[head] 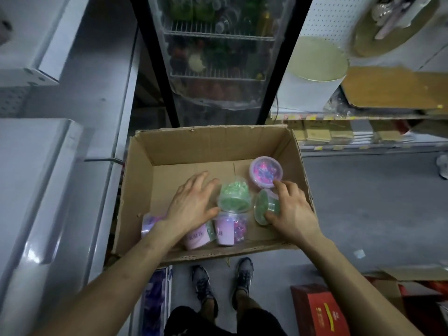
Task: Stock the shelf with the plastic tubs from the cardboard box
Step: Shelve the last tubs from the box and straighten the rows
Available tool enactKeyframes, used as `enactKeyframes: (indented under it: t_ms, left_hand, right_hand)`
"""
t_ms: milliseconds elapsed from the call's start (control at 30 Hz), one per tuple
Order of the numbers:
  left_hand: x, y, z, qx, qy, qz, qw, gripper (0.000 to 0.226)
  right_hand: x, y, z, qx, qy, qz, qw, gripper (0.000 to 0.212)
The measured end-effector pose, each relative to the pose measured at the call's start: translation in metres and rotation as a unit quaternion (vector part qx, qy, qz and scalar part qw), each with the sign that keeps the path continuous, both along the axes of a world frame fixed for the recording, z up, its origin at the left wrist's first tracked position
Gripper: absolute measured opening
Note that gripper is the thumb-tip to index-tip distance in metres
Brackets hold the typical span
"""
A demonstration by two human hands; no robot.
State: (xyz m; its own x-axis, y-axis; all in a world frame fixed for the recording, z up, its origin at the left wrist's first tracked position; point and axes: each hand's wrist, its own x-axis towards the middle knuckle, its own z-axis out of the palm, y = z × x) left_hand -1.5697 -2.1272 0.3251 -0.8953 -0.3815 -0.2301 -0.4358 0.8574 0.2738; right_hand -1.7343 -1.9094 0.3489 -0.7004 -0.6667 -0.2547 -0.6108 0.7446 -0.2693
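Left hand, fingers spread, over half-hidden pink tubs; right hand curled round a tipped green tub.

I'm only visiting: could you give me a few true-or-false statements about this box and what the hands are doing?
1. The right hand grips a green tub lying on its side. True.
2. The box is packed to the rim. False: only a few tubs lie on its floor.
3. A purple tub stands upright at the box's far right. True.
4. The left hand lifts a tub out of the box. False: it is spread open inside the box, beside a second green tub.
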Motion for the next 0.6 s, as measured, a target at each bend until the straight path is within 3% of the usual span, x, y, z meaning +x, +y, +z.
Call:
enactKeyframes:
  t_ms: [267,600]
  left_hand:
    - [-0.045,-0.005,-0.039,0.074,-0.032,-0.052,0.995,0.092]
    - [-0.085,-0.003,-0.071,0.151,-0.044,-0.067,0.985,0.095]
  right_hand:
    - [-0.029,-0.014,-0.043,0.085,-0.005,0.087,0.993,0.081]
    - [-0.04,-0.009,-0.076,0.126,-0.016,0.112,0.986,0.085]
